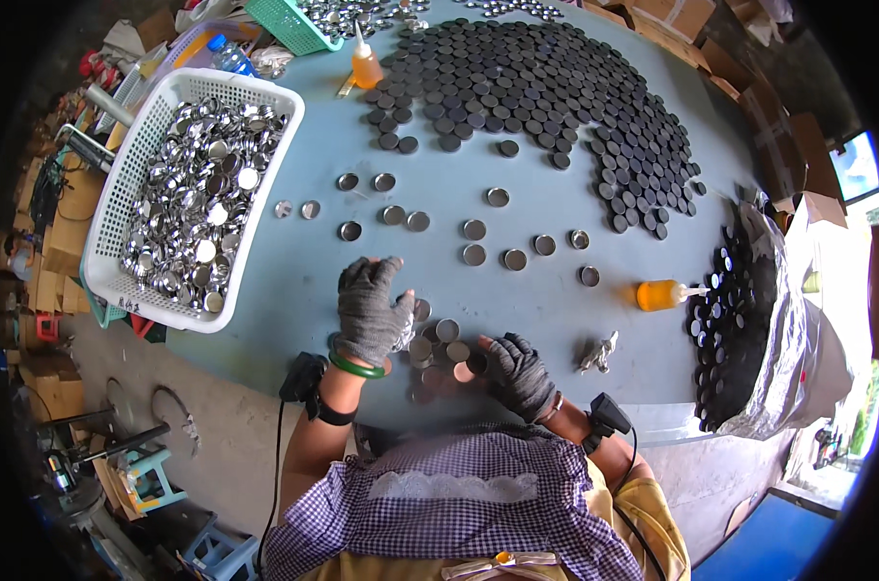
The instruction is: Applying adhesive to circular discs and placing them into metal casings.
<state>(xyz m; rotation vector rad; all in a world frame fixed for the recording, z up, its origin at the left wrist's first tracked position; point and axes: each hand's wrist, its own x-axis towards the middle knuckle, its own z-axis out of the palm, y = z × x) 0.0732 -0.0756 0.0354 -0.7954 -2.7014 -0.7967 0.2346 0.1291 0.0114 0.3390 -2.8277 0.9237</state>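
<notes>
Both my hands wear grey fingerless gloves. My left hand (367, 312) is over the table near its front edge, closed on a crumpled silvery-white rag (404, 335) that pokes out below the thumb. To its right, my right hand (520, 377) pinches a dark round cap (476, 363) at its fingertips. Between the hands lies a loose cluster of shallow round metal caps (447, 330), some blurred. Beyond the hands, several more metal caps (473, 229) lie scattered, most with their hollow side up. Another crumpled rag (599, 352) lies to the right of my right hand.
A white perforated basket (287, 145) full of shiny caps stands at left. Dark caps (517, 77) cover the far table. Squeeze bottles of amber liquid stand (367, 70) far off and lie (658, 295) at right, beside a silvery sheet (783, 339) with dark caps. Cardboard boxes (769, 136) line the right edge.
</notes>
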